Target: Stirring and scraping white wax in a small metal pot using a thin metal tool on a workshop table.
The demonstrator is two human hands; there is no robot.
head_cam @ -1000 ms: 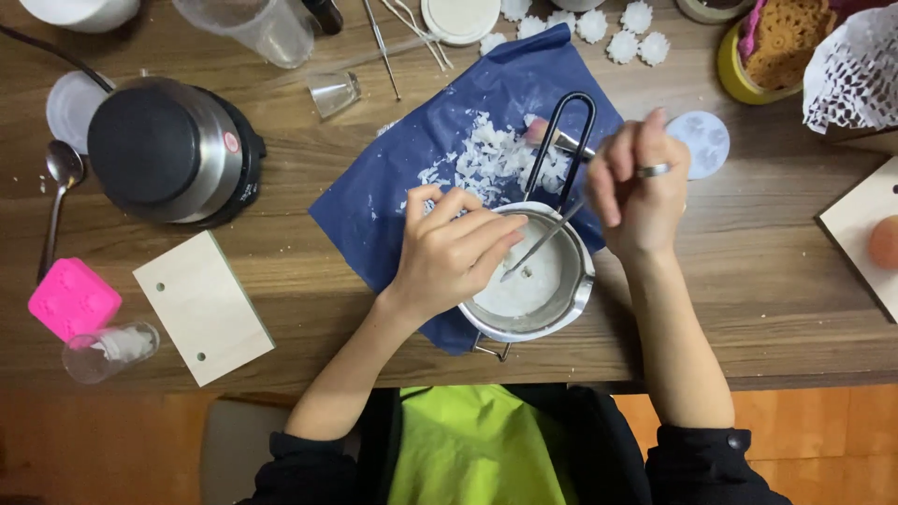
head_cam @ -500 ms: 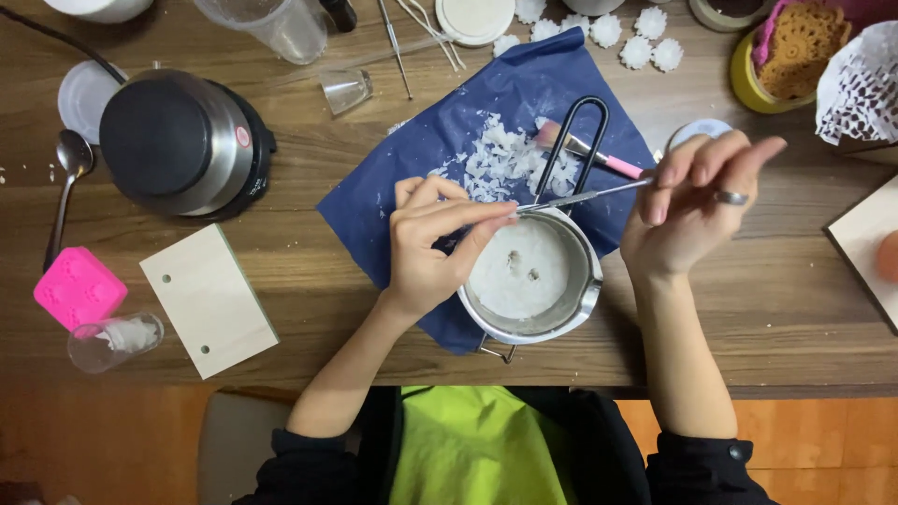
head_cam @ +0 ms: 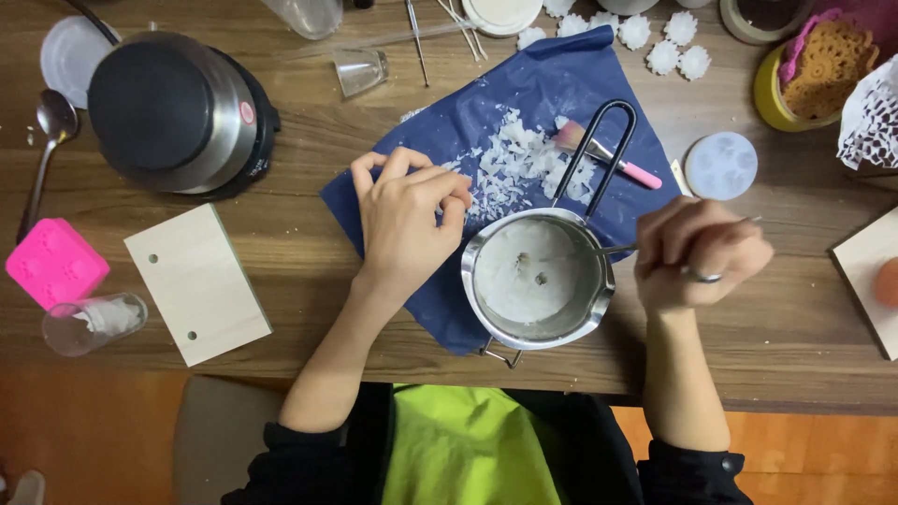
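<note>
A small round stainless-steel pouring pot [head_cam: 538, 279] sits near the middle of the bench's near edge, on a creased dark-blue paper sheet [head_cam: 524, 103]; its inside is filled with pale, set white wax, two small dark specks showing on the surface. Its black wire loop handle [head_cam: 599, 150] points toward the far edge. A thin metal tool [head_cam: 617, 249] reaches from the right over the pot's rim to the wax. The right hand [head_cam: 697, 254] hovers just right of the pot, its fingers curled tightly closed around that tool's shaft, a ring on one finger, forearm running back to the near edge. The left hand [head_cam: 404, 217] rests on the blue sheet just left of the pot, knuckles up, fingers loosely bent with tips pinched together; whether they hold anything cannot be told. Beyond the pot lies a heap of flaky white wax shavings [head_cam: 510, 164] and a pink-handled brush [head_cam: 608, 159]. Toward the far-left corner stands a round steel-and-black electric heater [head_cam: 173, 112]; a pale wooden board [head_cam: 196, 281] and a pink silicone mould [head_cam: 54, 264] lie near the left edge.
</note>
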